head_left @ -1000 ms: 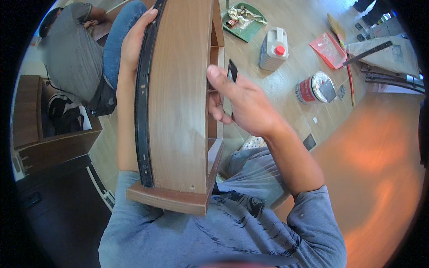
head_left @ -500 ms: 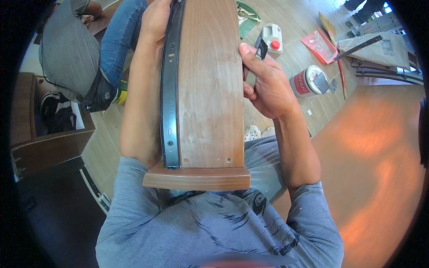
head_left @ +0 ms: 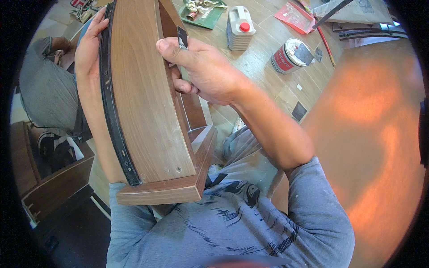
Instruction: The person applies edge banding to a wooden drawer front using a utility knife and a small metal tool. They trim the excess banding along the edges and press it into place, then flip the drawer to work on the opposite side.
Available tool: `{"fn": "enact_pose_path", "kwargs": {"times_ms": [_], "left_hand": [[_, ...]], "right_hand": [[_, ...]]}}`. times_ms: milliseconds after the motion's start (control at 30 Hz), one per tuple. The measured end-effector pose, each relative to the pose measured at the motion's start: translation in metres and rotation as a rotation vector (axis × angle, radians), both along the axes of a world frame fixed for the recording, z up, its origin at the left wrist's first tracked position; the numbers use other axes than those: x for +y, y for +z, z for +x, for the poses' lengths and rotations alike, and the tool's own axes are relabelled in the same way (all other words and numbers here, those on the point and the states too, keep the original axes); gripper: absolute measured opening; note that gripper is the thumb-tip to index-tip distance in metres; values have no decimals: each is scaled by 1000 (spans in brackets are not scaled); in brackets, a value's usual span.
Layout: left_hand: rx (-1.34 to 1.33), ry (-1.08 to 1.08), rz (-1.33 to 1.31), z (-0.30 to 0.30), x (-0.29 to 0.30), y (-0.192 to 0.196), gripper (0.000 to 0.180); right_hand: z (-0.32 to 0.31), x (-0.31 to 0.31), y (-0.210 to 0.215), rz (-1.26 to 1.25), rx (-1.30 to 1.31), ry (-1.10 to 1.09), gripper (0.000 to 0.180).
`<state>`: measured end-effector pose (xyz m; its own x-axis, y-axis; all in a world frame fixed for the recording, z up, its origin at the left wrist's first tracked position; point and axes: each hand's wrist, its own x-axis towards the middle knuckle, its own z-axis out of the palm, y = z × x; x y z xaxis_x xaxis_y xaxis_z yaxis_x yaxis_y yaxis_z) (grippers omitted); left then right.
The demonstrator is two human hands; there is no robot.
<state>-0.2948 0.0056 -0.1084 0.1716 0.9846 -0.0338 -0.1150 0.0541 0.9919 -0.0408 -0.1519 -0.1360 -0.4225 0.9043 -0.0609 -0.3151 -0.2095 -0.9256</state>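
Observation:
I hold a brown wooden drawer box (head_left: 147, 102) upright against my chest, its side panel facing me. A black metal slide rail (head_left: 111, 111) runs down the panel's left edge. My left hand (head_left: 89, 49) wraps around the far upper left of the drawer, next to the rail. My right hand (head_left: 201, 71) grips the panel's right edge from above, and its fingers also pinch a small dark flat tool (head_left: 182, 38) with a metal blade. The inside of the drawer is mostly hidden.
On the wooden floor ahead stand a white plastic jug with a red cap (head_left: 240, 27), a round tin can (head_left: 288, 56), a green tray of hardware (head_left: 201, 11) and a red packet (head_left: 295, 18). Another person in grey (head_left: 47, 94) sits at left. An orange-brown board (head_left: 375, 134) lies at right.
The drawer has turned and tilted, so its open inside now shows at right. My right hand has slid along the panel's edge, still pinching the small tool.

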Motion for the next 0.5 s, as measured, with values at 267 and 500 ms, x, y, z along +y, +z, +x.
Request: {"fn": "enact_pose_path", "kwargs": {"times_ms": [267,500], "left_hand": [[-27,-66,56,7,-16,23,56],[-263,-278,81,47,-1,9,57]], "right_hand": [[6,-5,15,46,43,-41,40],[31,-8,8,-34,-6,-130,35]]}}
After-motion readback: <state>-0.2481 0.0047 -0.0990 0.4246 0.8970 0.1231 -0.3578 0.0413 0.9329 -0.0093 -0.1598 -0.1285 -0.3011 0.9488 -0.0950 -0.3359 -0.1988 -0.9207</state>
